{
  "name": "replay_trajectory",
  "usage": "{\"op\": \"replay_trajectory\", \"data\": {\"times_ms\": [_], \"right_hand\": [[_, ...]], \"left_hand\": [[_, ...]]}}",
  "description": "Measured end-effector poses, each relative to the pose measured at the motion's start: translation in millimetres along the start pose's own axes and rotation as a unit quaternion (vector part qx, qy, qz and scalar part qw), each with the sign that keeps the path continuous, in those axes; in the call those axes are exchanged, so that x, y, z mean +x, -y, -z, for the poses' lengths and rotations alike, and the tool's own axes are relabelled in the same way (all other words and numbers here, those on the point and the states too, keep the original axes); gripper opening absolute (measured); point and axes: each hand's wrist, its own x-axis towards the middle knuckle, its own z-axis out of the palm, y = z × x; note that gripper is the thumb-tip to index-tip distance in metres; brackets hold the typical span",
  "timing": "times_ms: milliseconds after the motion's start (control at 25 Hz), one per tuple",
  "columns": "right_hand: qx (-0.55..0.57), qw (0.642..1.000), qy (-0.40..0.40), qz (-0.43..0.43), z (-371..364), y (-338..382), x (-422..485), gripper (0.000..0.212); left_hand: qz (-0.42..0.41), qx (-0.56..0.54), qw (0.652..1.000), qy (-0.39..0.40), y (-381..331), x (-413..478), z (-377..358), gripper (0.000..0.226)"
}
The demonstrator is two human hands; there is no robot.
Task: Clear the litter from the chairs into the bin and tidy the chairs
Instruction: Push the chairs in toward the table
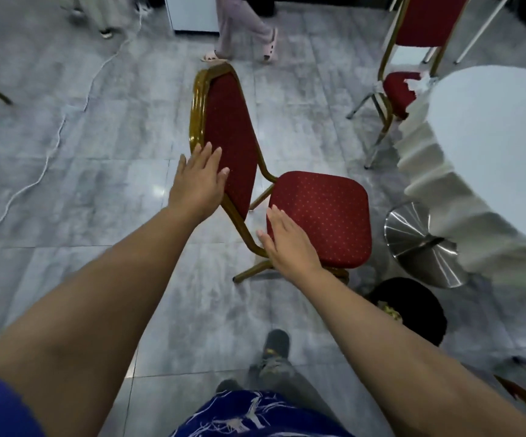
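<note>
**Both hands flat on the red chair**

Nearest, at 6 o'clock, a dark shoe (275, 343) stands on the grey tiled floor (97, 190), just above a blue patterned garment. Two bare forearms reach up from the lower corners toward the chair (321, 212). It stands mid-picture on the floor, its red seat toward 3 o'clock and its gold-framed back toward 11 o'clock.

The right hand (286, 238) lies flat at the seat's near-left edge, fingers straight and close together, holding nothing. The left hand (198, 181) is a little farther off, at the left edge of the back. Its fingers are straight and slightly spread, with the tips over the red padding and the gold frame. I cannot tell whether it presses on the back or only hovers against it.

At 5 o'clock from the chair, just beside its near leg, is a round black bin (413, 307), partly hidden by the right forearm. Yellowish scraps (391, 312) show inside at its left rim.

At 3 o'clock is a white desk (491, 121) with a pleated cloth skirt. Its shiny metal base (419, 244) sits between the bin and the skirt.

At 1 o'clock a second chair (397, 96) is drawn up to the desk's far edge. White crumpled litter (419, 82) lies on the right of its seat, next to the cloth.

Farthest, at 12 o'clock, a person (242, 26) in light trousers and pink slippers stands just beyond the top of the chair's back. A white cable (50, 152) trails over the floor from 9 toward 11 o'clock.
</note>
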Motion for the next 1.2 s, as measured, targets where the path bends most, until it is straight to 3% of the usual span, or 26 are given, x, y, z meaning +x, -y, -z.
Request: {"op": "replay_trajectory", "data": {"times_ms": [240, 520, 920, 1200], "right_hand": [[0.022, 0.996, -0.040, 0.073, -4.4, 70.5, 109.8, 0.063], [0.006, 0.996, -0.065, 0.067, -1.2, 111.6, 202.5, 0.064], [-0.024, 0.977, -0.198, -0.070, -16.0, 144.1, 265.9, 0.062], [-0.134, 0.953, -0.220, -0.160, -22.7, 166.3, 281.1, 0.059]], "left_hand": [[-0.002, 0.023, 1.000, -0.014, 62.8, 83.3, 28.0, 0.053], [-0.037, 0.000, 0.999, 0.025, 91.4, 170.1, 31.8, 0.054], [-0.228, -0.101, 0.962, 0.110, 116.5, 287.1, 18.2, 0.056], [-0.331, -0.131, 0.919, 0.169, 122.5, 329.5, 18.2, 0.055]]}}
